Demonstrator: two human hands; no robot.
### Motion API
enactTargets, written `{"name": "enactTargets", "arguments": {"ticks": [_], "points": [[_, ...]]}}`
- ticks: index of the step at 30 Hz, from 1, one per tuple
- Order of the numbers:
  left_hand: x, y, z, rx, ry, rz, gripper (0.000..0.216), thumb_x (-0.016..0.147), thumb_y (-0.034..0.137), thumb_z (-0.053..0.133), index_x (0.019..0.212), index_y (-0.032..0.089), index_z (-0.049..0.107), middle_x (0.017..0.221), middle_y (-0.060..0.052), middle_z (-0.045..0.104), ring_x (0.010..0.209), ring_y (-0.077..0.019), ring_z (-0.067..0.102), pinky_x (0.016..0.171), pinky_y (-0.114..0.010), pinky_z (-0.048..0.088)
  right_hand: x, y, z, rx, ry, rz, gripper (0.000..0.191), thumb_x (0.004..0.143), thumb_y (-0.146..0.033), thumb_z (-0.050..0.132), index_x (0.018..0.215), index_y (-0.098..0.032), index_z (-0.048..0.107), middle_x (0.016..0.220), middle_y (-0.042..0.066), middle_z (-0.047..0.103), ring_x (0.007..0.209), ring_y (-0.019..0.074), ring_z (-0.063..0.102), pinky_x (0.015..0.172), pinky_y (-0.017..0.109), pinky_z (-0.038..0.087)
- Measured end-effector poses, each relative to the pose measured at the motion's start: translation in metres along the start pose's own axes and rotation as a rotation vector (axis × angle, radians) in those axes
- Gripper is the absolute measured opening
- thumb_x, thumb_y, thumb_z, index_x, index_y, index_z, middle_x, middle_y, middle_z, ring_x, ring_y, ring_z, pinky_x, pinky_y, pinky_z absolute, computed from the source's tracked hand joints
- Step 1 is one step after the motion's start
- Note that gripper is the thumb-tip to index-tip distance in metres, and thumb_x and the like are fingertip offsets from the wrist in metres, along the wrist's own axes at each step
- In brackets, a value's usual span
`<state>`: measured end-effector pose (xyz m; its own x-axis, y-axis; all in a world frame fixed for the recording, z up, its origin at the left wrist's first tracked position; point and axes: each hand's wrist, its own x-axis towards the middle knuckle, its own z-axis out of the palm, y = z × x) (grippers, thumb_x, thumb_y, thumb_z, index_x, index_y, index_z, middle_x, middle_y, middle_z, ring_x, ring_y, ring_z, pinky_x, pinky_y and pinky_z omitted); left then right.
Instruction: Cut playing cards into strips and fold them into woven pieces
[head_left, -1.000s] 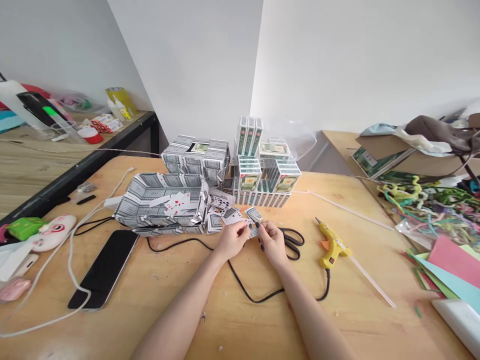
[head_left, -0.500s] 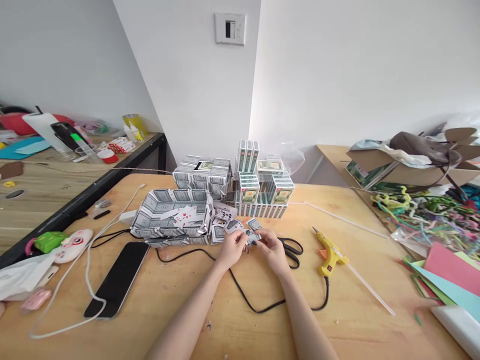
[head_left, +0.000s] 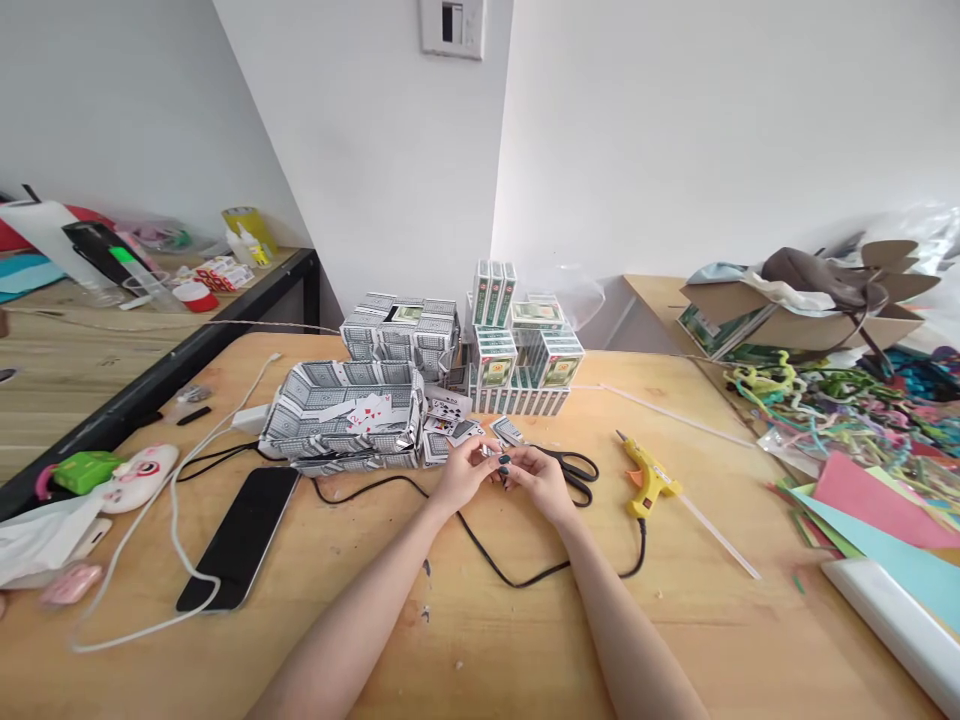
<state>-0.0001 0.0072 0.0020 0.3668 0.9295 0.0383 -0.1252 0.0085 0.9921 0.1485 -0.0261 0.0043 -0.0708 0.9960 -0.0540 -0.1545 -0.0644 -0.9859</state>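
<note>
My left hand point(head_left: 463, 474) and my right hand point(head_left: 538, 479) meet over the wooden table point(head_left: 480, 640), fingers pinched together on a small folded playing card point(head_left: 495, 456). Loose cards point(head_left: 450, 420) lie just beyond my fingers. A tray built from folded cards point(head_left: 341, 425) stands to the left, with a few red-suited cards inside. Black scissors point(head_left: 574, 468) lie right beside my right hand.
Stacks of green card boxes point(head_left: 525, 360) and card bundles point(head_left: 397, 335) stand at the back. A yellow glue gun point(head_left: 645, 480) with its black cord point(head_left: 510, 570) lies to the right. A phone point(head_left: 240, 535), white cable, coloured paper point(head_left: 877, 510) and pipe cleaners point(head_left: 825, 400) surround the area.
The view has tilted up and back down. Both hands have kept working the small card, drawing a little closer together.
</note>
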Motion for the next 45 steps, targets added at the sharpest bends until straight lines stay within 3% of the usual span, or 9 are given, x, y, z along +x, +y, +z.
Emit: {"name": "enactTargets", "arguments": {"ticks": [6,13,19,24,27,32,36,40,45], "points": [[0.0,0.001,-0.001,-0.023,0.011,-0.014,0.032,0.066,0.035,0.064,0.089,0.014,0.06,0.076,-0.004,0.062,0.059,-0.0128,0.056,0.053,-0.025,0.047,-0.004,-0.005,0.0,0.042,-0.052,0.044,0.034,0.073,-0.048,0.057,0.076,-0.014,0.059,0.062,0.003,0.064,0.044,0.0121,0.056,0.047,0.026,0.048],[0.001,0.005,-0.004,0.04,0.017,0.049,0.032,0.072,0.032,0.059,0.1,0.017,0.061,0.101,-0.008,0.062,0.09,-0.019,0.057,0.079,-0.032,0.045,-0.006,-0.006,-0.001,0.144,-0.14,0.102,0.033,0.073,-0.046,0.059,0.082,-0.014,0.056,0.063,0.003,0.063,0.048,0.0139,0.059,0.048,0.027,0.049],[0.002,0.003,-0.003,0.079,0.041,0.0,0.025,0.073,0.039,0.056,0.074,0.014,0.059,0.065,-0.001,0.058,0.062,-0.0127,0.054,0.059,-0.025,0.045,-0.006,-0.004,0.0,0.149,-0.082,0.069,0.034,0.071,-0.047,0.06,0.081,-0.016,0.055,0.064,0.002,0.063,0.05,0.0143,0.06,0.049,0.027,0.05],[-0.002,0.009,-0.003,0.179,-0.029,0.12,0.017,0.072,0.031,0.057,0.073,0.014,0.06,0.072,-0.003,0.059,0.068,-0.0134,0.054,0.061,-0.024,0.044,-0.006,-0.001,0.003,0.116,0.019,0.026,0.036,0.07,-0.051,0.059,0.08,-0.016,0.053,0.057,0.0,0.061,0.046,0.0143,0.059,0.046,0.028,0.05],[-0.001,0.007,-0.003,0.191,-0.025,0.121,0.015,0.071,0.029,0.056,0.068,0.014,0.058,0.071,-0.003,0.058,0.066,-0.0128,0.055,0.059,-0.024,0.044,-0.006,-0.003,0.004,0.059,0.044,0.028,0.036,0.071,-0.051,0.057,0.079,-0.016,0.052,0.057,0.001,0.062,0.046,0.0152,0.059,0.045,0.027,0.05],[0.002,-0.004,-0.001,0.07,0.036,-0.037,0.019,0.073,0.035,0.053,0.072,0.016,0.052,0.062,-0.001,0.059,0.057,-0.0144,0.059,0.054,-0.027,0.048,-0.011,-0.013,-0.015,-0.156,0.152,-0.079,0.038,0.073,-0.043,0.057,0.102,-0.019,0.051,0.086,0.006,0.066,0.057,0.0163,0.063,0.053,0.032,0.053],[0.001,-0.009,0.001,0.022,0.092,-0.087,0.019,0.075,0.037,0.05,0.08,0.018,0.047,0.069,-0.003,0.064,0.052,-0.0156,0.061,0.052,-0.03,0.05,-0.021,-0.02,-0.052,-0.589,0.328,-0.129,0.021,0.073,-0.028,0.053,0.091,-0.02,0.062,0.092,0.007,0.065,0.079,0.0216,0.062,0.074,0.039,0.049],[0.001,-0.009,0.002,0.063,0.133,-0.074,0.018,0.074,0.034,0.052,0.078,0.019,0.044,0.071,-0.003,0.064,0.053,-0.0155,0.062,0.05,-0.028,0.05,-0.03,-0.02,-0.075,-0.984,0.251,-0.092,0.029,0.065,-0.013,0.05,0.089,-0.021,0.064,0.092,0.005,0.065,0.089,0.0244,0.057,0.082,0.04,0.043],[0.001,-0.009,0.003,0.061,0.157,-0.066,0.02,0.072,0.034,0.055,0.074,0.018,0.043,0.067,-0.002,0.063,0.05,-0.0138,0.061,0.048,-0.026,0.049,-0.029,-0.018,-0.064,-1.241,0.236,-0.057,0.043,0.061,-0.007,0.05,0.102,-0.017,0.057,0.094,0.011,0.063,0.093,0.0269,0.052,0.079,0.036,0.04]]}}
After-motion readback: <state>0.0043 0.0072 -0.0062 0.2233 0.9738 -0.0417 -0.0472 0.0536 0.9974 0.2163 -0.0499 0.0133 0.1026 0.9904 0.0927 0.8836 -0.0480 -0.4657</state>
